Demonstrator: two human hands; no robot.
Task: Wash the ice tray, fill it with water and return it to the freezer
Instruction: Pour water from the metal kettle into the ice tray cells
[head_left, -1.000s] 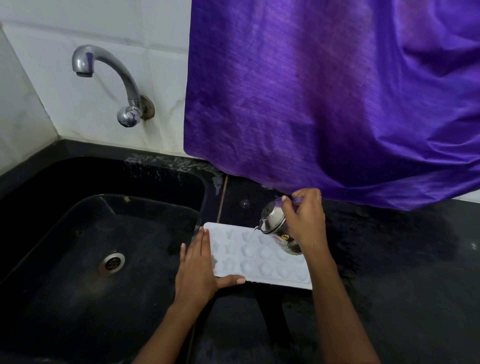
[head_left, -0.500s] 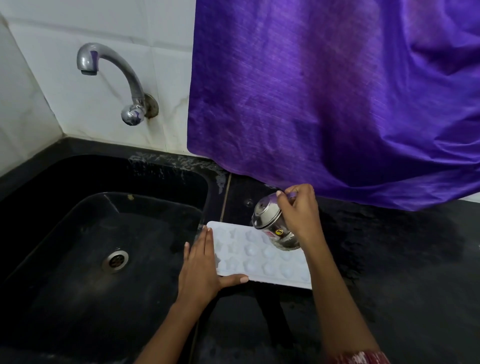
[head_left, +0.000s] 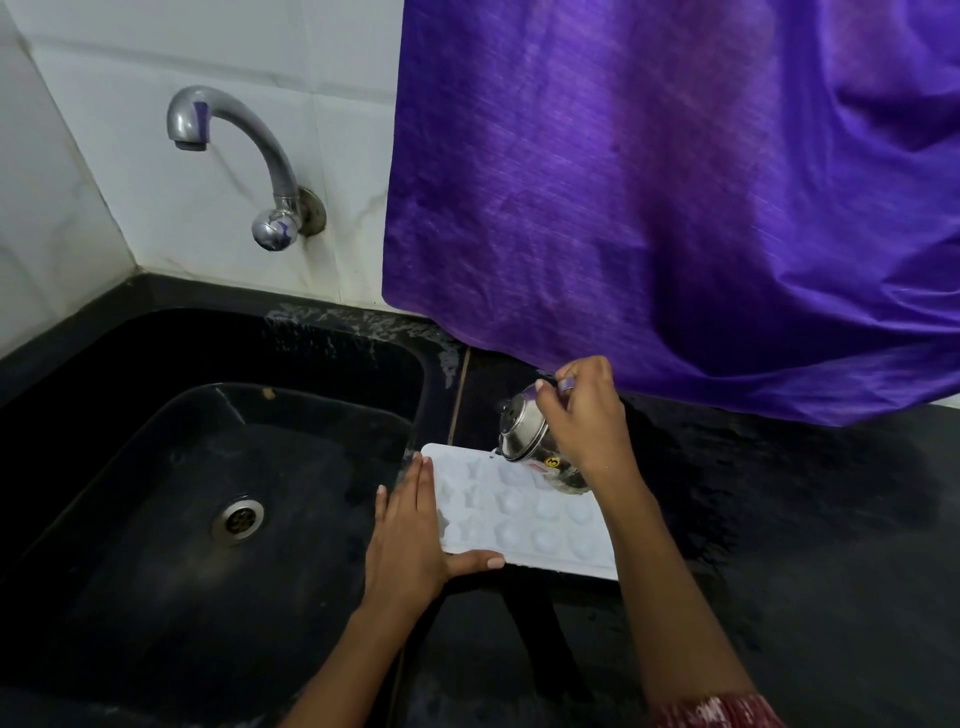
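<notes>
just below the right hand (head_left: 582, 431), on the dark bench (head_left: 805, 519) beside the sink (head_left: 130, 415), lies a white ice tray (head_left: 524, 525). the right hand has its fingers curled round a small steel pot (head_left: 522, 434), held tipped above the tray's far edge with its mouth turned down and toward the left hand (head_left: 410, 535); whether water is running from it is too fine to tell. the left hand is flat, fingers straight and together, laid against the tray's short end, with the thumb stretched along the near long edge, bracing rather than gripping. the tray's long axis runs from the left palm across to the right forearm, which crosses over its other end, so the tray sits between the two hands, touching the left and just under the right. this looks like the filling step, with the freezer trip not yet begun. the coming move likely turns on the left hand, the nearer one: carrying a filled tray calls for a hold at both short ends, level along that long axis, or water will run to the low end. beyond the left fingertips a curved tap (head_left: 244, 140) stands over the sink, with no stream showing at its spout. beyond the right hand hangs a purple cloth (head_left: 675, 208).
</notes>
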